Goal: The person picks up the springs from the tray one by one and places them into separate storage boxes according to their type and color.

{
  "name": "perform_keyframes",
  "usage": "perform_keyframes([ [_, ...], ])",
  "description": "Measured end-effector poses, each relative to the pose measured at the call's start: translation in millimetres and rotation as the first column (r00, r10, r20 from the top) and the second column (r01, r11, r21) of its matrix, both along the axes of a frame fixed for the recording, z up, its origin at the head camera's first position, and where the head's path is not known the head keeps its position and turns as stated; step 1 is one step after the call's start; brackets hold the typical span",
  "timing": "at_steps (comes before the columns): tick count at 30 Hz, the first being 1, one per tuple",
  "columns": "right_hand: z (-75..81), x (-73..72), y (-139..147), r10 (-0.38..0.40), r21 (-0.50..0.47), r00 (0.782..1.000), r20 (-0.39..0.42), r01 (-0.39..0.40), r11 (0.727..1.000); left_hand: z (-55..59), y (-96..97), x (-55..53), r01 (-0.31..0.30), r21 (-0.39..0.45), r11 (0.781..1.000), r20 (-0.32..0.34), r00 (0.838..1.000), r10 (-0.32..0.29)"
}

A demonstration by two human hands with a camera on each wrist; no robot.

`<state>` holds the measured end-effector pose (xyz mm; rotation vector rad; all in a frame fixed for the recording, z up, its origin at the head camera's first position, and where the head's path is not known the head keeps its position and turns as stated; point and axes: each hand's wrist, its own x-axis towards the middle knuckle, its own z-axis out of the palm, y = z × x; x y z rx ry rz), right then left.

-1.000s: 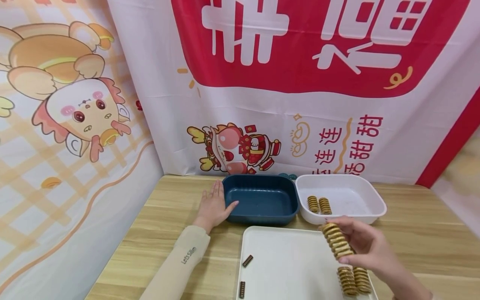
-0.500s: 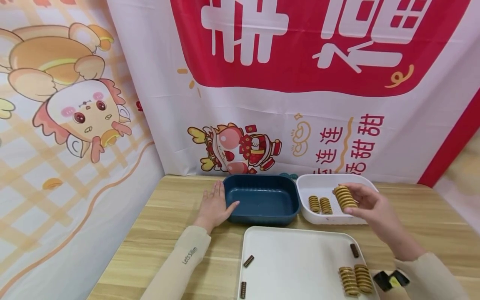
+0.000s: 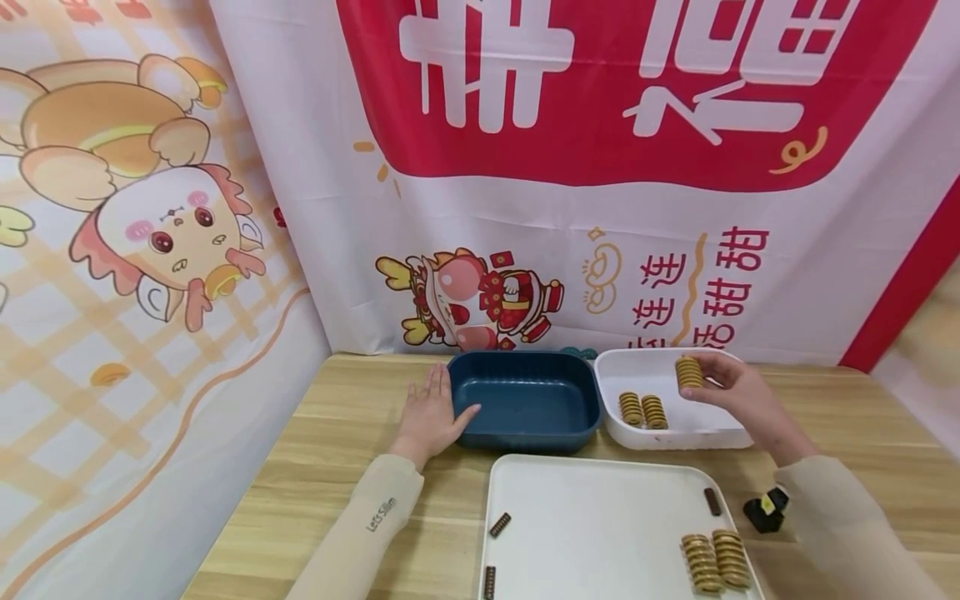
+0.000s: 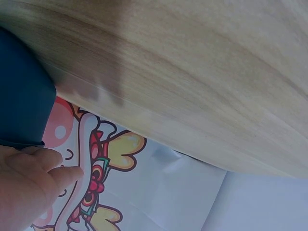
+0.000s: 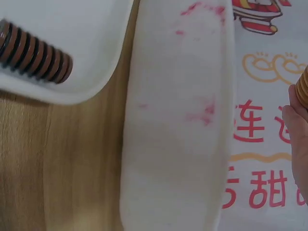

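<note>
My right hand (image 3: 738, 398) pinches a stack of round golden biscuits (image 3: 689, 377) over the white basin (image 3: 678, 440). In the right wrist view only part of that hand (image 5: 299, 139) and the biscuits' edge (image 5: 303, 89) show, at the right border. Two similar biscuit stacks, one of them this stack (image 3: 631, 409), stand side by side in the basin's left end. My left hand (image 3: 429, 417) rests with straight fingers along the left rim of the dark blue basin (image 3: 525, 440). Its fingers (image 4: 43, 168) overlap the basin's end in the left wrist view.
A white tray (image 3: 585, 525) lies in front of the basins. Two more biscuit stacks (image 3: 702, 564) sit at its right side, with a dark brown ribbed roll (image 3: 712, 502) above them. Two small dark rolls (image 3: 500, 524) lie along its left edge. A printed cloth (image 3: 480, 208) hangs behind.
My right hand has carried the biscuit stack from above the tray up and back, over the white basin. My left hand stays at the blue basin's rim.
</note>
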<state>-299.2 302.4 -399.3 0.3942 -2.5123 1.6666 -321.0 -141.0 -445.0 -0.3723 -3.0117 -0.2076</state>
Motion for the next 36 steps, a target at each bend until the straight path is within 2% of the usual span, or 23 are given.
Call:
perform_keyframes([
  [3,-3.6,-4.3,1.7,0.002,0.032,1.0,-0.003,-0.002,1.0,0.7,0.0,-0.5,-0.003,-0.005,1.0,-0.001,1.0,0.003],
  [6,-5.8,-8.6,2.9,-0.008,0.124,1.0,-0.013,0.01,0.992,0.8,-0.5,-0.8,-0.003,-0.008,1.0,-0.005,1.0,0.003],
  [9,-9.0,-14.1,4.1,-0.024,0.237,0.999,-0.039,0.033,0.971,0.6,-1.2,-0.4,-0.002,-0.009,1.0,-0.01,1.0,0.002],
  [12,-13.7,-20.2,4.7,-0.007,0.333,0.997,-0.076,0.032,0.942,-0.6,-2.3,-0.2,-0.001,0.0,1.0,-0.013,1.0,0.001],
  [16,-19.6,-28.8,4.1,0.054,0.468,0.993,-0.107,0.002,0.884,-2.2,-3.6,-0.2,-0.005,0.01,1.0,-0.009,1.0,0.005],
  [22,-23.4,-40.6,-2.9,0.11,0.656,0.994,-0.028,-0.065,0.752,-2.5,-3.8,-0.9,-0.01,0.001,1.0,-0.004,1.0,0.01],
  [26,-26.1,-46.3,-6.5,0.122,0.702,0.992,0.036,-0.112,0.704,-3.6,-3.1,-1.7,-0.01,0.003,1.0,-0.008,1.0,0.01],
  [32,-35.2,-51.7,-4.6,0.106,0.723,0.988,0.116,-0.157,0.673,-4.1,-1.8,-1.5,-0.002,-0.018,1.0,-0.009,1.0,0.002],
  [36,-39.7,-52.7,-3.7,0.125,0.73,0.984,0.124,-0.176,0.66,-3.3,-1.2,-1.1,0.002,-0.014,1.0,-0.014,1.0,-0.002],
])
